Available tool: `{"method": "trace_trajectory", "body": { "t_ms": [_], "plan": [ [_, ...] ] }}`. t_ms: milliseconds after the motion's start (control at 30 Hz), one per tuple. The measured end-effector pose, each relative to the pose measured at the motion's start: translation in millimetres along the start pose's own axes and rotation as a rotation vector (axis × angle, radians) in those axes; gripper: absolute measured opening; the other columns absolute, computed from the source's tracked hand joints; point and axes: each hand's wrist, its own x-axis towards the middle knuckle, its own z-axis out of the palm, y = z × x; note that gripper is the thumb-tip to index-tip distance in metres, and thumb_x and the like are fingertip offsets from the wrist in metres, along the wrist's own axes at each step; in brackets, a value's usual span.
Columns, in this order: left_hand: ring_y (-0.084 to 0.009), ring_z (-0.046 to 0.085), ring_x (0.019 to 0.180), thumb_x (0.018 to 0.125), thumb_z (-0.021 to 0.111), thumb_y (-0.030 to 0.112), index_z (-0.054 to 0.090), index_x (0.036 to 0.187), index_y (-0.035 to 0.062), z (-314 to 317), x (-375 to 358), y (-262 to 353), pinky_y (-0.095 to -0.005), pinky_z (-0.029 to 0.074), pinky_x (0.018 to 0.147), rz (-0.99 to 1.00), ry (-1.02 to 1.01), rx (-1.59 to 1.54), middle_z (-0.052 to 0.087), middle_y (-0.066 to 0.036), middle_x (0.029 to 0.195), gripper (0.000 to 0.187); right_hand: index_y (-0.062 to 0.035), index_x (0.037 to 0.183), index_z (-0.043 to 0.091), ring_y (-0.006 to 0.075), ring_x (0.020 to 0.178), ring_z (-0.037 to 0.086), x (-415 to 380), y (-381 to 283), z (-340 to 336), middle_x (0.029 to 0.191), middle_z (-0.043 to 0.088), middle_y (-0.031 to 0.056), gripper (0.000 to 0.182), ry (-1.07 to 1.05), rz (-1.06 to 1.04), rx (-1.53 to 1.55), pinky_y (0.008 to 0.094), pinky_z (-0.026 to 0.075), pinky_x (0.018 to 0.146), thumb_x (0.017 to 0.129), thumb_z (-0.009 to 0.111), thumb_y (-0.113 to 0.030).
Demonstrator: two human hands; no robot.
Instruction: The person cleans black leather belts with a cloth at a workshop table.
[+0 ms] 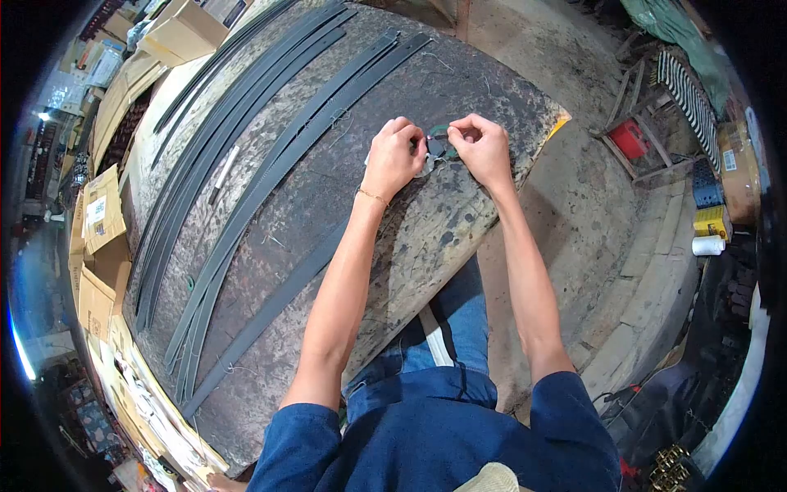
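Near the far right part of the stained table, my left hand (397, 156) and my right hand (482, 149) are raised close together, fingers pinched. Between them is a small dark item with a green part (440, 131), too small to make out fully; something pale and round shows below it, beside my left fingers. What each pinch holds is hidden. A dark strip (270, 336) runs from under my left forearm toward the table's near left. More long dark strips (246, 94) lie curved across the table to the left.
The table (311, 205) also bears a white pen-like tool (223, 174). Cardboard boxes (102, 215) line its left side. Right of the table, a wooden-framed chair (648, 135) holds a red object (629, 138). A white spool (708, 245) is at the far right.
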Motion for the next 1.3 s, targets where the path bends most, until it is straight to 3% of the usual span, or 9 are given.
{"method": "trace_trajectory", "body": {
  "t_ms": [400, 500, 633, 800, 933, 1100, 1200, 1233, 1300],
  "plan": [
    [-0.0329, 0.06, 0.086, 0.077, 0.063, 0.005, 0.062, 0.083, -0.0016, -2.1, -2.0, 3.7, -0.0382, 0.05, 0.076, -0.047, -0.023, -0.007, 0.06, -0.015, 0.088, 0.009, 0.0006, 0.084, 0.069, 0.0054, 0.056, 0.052, 1.4, 3.5, 0.3, 0.063, 0.062, 0.0019, 0.01, 0.056, -0.025, -0.01, 0.024, 0.043, 0.053, 0.08, 0.07, -0.009],
    [-0.0339, 0.057, 0.095, 0.079, 0.063, 0.007, 0.059, 0.091, -0.0018, -8.1, -14.6, 15.5, -0.0402, 0.047, 0.082, -0.092, 0.035, 0.091, 0.059, -0.017, 0.098, 0.016, 0.0002, 0.085, 0.069, 0.0039, 0.057, 0.052, 5.1, 10.9, 0.5, 0.064, 0.062, 0.0005, 0.01, 0.153, 0.022, 0.111, 0.0234, 0.043, 0.053, 0.081, 0.07, -0.009],
    [-0.0353, 0.053, 0.105, 0.081, 0.065, 0.013, 0.057, 0.111, 0.0007, -37.4, -69.7, 49.1, -0.047, 0.04, 0.095, 0.099, 0.026, 0.266, 0.057, -0.016, 0.111, 0.033, 0.0005, 0.087, 0.069, 0.0025, 0.059, 0.052, 8.2, 20.2, -0.1, 0.066, 0.062, -0.002, 0.008, 0.207, -0.006, 0.242, 0.021, 0.041, 0.053, 0.082, 0.069, -0.007],
    [-0.0315, 0.056, 0.098, 0.079, 0.065, 0.001, 0.068, 0.097, 0.0057, -30.7, -65.1, 43.6, -0.0421, 0.049, 0.082, -0.071, 0.03, 0.186, 0.06, -0.011, 0.104, 0.018, 0.0005, 0.089, 0.069, 0.0021, 0.064, 0.053, 6.3, 16.0, -2.5, 0.073, 0.063, -0.0021, 0.007, 0.222, 0.019, 0.298, 0.0195, 0.043, 0.057, 0.085, 0.068, -0.006],
    [-0.0296, 0.056, 0.095, 0.078, 0.063, 0.001, 0.07, 0.092, 0.0054, 4.8, -18.3, 32.2, -0.0407, 0.049, 0.081, 0.019, 0.132, 0.12, 0.062, -0.008, 0.098, 0.016, 0.0016, 0.089, 0.069, 0.0022, 0.065, 0.053, 9.2, 20.5, -2.0, 0.073, 0.063, -0.0024, 0.007, 0.298, -0.01, 0.318, 0.0195, 0.042, 0.057, 0.085, 0.068, -0.005],
    [-0.0254, 0.055, 0.097, 0.077, 0.06, 0.007, 0.072, 0.088, 0.0092, -1.1, 0.2, 33.9, -0.0411, 0.045, 0.08, -0.025, -0.12, 0.319, 0.064, -0.005, 0.095, 0.017, 0.0024, 0.089, 0.068, 0.0025, 0.066, 0.053, 8.4, 20.0, -1.9, 0.074, 0.062, -0.0032, 0.009, 0.334, 0.018, 0.368, 0.0188, 0.043, 0.06, 0.085, 0.069, -0.005],
    [-0.0244, 0.055, 0.099, 0.077, 0.061, 0.009, 0.073, 0.088, 0.0109, -8.9, 11.1, 31.3, -0.0447, 0.041, 0.084, 0.0, -0.119, 0.511, 0.064, -0.002, 0.097, 0.016, 0.0017, 0.091, 0.068, 0.0034, 0.068, 0.056, 10.2, 24.0, -3.0, 0.077, 0.064, -0.002, 0.009, 0.349, -0.023, 0.343, 0.0195, 0.045, 0.061, 0.085, 0.069, -0.005],
    [-0.0238, 0.055, 0.099, 0.075, 0.062, 0.009, 0.071, 0.086, 0.0101, -0.9, 10.6, 9.2, -0.0463, 0.038, 0.085, 0.076, 0.146, 0.434, 0.062, -0.004, 0.096, 0.014, 0.0017, 0.091, 0.068, 0.0034, 0.068, 0.056, 8.6, 25.7, -3.5, 0.077, 0.064, -0.002, 0.009, 0.345, -0.032, 0.336, 0.0195, 0.045, 0.061, 0.085, 0.069, -0.005],
    [-0.0253, 0.055, 0.098, 0.075, 0.062, 0.007, 0.067, 0.084, 0.0067, -18.9, -1.4, 10.4, -0.0444, 0.04, 0.084, -0.03, 0.363, 0.439, 0.06, -0.008, 0.094, 0.01, 0.001, 0.093, 0.068, 0.0046, 0.071, 0.057, 12.0, 27.4, -0.8, 0.081, 0.065, -0.0004, 0.01, 0.431, -0.05, 0.397, 0.0203, 0.047, 0.064, 0.086, 0.069, -0.005]
  ]
}}
